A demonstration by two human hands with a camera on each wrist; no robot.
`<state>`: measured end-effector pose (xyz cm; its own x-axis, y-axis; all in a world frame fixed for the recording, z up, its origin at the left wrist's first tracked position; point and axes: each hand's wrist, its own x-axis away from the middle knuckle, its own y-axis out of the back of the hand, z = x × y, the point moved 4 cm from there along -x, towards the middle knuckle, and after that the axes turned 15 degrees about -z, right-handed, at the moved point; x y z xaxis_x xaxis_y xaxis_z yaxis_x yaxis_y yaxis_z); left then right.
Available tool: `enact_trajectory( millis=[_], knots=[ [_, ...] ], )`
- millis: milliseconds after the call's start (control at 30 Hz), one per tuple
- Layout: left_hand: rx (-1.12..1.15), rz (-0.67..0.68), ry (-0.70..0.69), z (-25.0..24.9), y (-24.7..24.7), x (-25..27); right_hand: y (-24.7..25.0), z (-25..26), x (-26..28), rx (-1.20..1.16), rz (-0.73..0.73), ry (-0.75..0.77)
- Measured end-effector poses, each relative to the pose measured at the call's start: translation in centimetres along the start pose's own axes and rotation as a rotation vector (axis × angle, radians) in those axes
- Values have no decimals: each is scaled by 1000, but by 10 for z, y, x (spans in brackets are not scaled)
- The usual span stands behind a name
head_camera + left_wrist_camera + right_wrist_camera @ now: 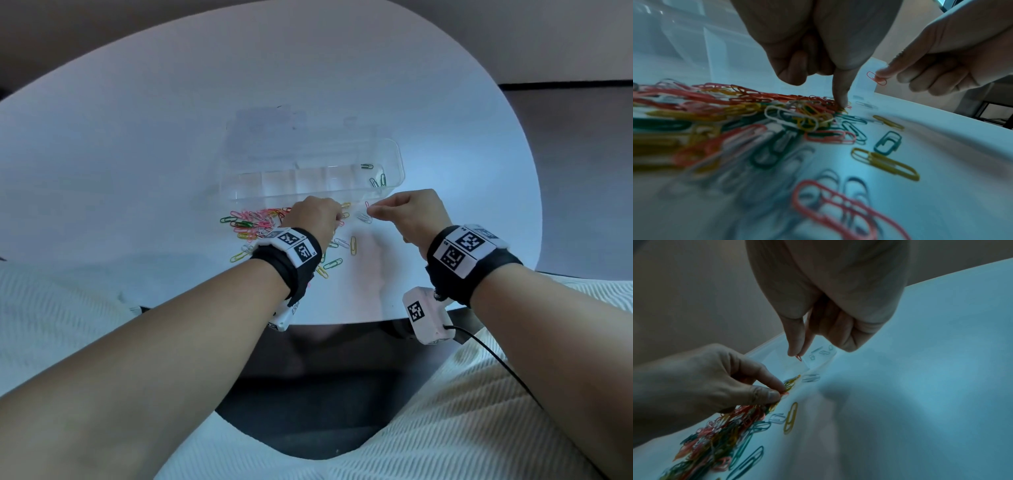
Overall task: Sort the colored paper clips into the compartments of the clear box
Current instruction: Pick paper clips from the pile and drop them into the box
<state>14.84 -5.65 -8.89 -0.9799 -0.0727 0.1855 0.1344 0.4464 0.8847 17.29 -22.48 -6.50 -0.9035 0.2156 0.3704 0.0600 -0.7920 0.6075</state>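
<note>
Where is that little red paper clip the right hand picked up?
The red clip is pinched in the right hand, just above the table near the clear box front edge, right of the pile.

Bare table [445, 154] rt of clear box [399, 161]; clip pile [253, 222] crowding its near-left side.

So the table [137, 154] is white with a rounded edge, filling most of the head view. A clear box [310, 178] sits on it around frame center, lid flipped open behind it. Just below and left of the box there's a heap of clips [253, 222] (pink, yellow, green, white, all tangled). A few strays lie lower right of the heap, like a yellow clip [353, 245] and a green clip [333, 263].
</note>
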Motion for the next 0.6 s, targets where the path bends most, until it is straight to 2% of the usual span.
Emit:
enact_trajectory(
  millis=[233, 300, 433, 600],
  knots=[
    [14, -74, -41, 6, 5, 2, 1, 6, 5, -5, 9, 6],
    [23, -101, -47, 9, 5, 7, 0, 6, 7, -48, 37, -65],
    [17, -102, -90, 11, 2, 10, -4, 7, 12, -319, 108, -262],
    [-84, -18, -120, 5, -6, -1, -10, 9, 20, -390, 199, -305]
  ],
)
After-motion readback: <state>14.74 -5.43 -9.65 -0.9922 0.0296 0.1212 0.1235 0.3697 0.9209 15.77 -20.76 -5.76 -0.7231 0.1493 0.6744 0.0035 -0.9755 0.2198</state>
